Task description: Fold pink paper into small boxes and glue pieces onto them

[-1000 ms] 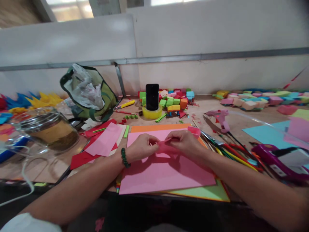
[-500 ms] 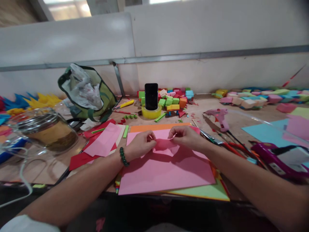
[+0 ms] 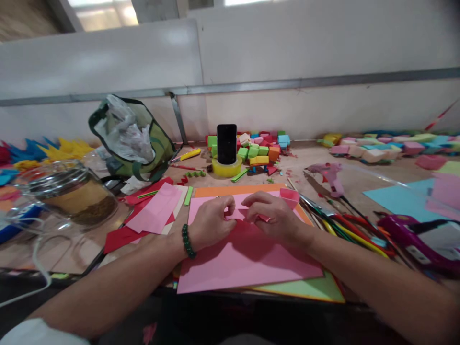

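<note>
A small piece of pink paper (image 3: 265, 218) is between my two hands, mostly hidden by the fingers. My left hand (image 3: 212, 223), with a green bead bracelet (image 3: 187, 241) at its wrist, is closed with thumb and forefinger curled at the paper's left side. Bent over the right side are the fingers of my right hand (image 3: 271, 215). Below both hands lies a large pink sheet (image 3: 247, 266) on a stack of coloured paper. Just beyond my right hand a small folded pink paper piece (image 3: 289, 195) rests near the stack's upper right corner.
A phone (image 3: 226, 143) stands in a yellow tape roll (image 3: 226, 167), before several folded paper blocks (image 3: 251, 152). To the right lie a pink glue gun (image 3: 328, 177), scissors (image 3: 354, 225) and a purple device (image 3: 413, 239). A glass jar (image 3: 74, 196) and green bag (image 3: 158, 148) stand left.
Both hands have turned and curled more over the small paper, which now shows less. The right-hand fingers have come down over it. The view has shifted slightly.
</note>
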Motion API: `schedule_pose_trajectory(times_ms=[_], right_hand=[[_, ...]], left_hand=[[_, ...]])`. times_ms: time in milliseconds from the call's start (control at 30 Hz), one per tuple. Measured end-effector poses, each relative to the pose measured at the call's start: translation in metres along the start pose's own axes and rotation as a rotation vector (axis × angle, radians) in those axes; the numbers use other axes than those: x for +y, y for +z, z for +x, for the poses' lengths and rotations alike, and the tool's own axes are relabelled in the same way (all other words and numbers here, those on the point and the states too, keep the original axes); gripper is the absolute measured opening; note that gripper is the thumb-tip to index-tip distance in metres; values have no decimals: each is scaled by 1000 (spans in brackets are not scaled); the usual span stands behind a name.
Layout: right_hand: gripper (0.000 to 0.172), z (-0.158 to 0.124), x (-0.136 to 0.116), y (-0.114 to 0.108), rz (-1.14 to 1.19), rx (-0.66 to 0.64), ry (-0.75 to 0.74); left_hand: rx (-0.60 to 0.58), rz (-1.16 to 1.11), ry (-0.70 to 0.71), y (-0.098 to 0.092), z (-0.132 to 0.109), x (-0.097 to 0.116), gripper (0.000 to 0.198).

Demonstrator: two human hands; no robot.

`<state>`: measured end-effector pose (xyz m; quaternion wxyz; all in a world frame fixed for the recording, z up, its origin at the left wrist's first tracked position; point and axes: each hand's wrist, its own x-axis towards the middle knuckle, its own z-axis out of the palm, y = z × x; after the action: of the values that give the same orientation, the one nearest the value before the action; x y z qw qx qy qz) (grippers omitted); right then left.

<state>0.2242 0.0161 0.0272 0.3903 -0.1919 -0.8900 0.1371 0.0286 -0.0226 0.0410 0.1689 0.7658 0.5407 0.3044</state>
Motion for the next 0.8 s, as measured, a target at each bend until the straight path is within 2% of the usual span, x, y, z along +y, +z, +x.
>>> schedule_pose_trajectory(times_ms=[200, 433, 567, 667, 800], right_hand=[[19, 0, 0, -3, -82, 42, -106], [22, 1, -11, -2, -131, -91, -170], [27, 0, -10, 3, -17, -73, -28], [35, -2, -8, 6, -40, -31, 124], [26, -2, -12, 7, -30, -59, 172]], left_hand=[[35, -129, 125, 5, -3, -2, 12], [-53, -146, 88, 5, -3, 0, 10], [-90, -162, 72, 7, -2, -3, 11], [-84, -145, 63, 9, -3, -3, 9], [-79, -109, 29, 10, -3, 0, 7]])
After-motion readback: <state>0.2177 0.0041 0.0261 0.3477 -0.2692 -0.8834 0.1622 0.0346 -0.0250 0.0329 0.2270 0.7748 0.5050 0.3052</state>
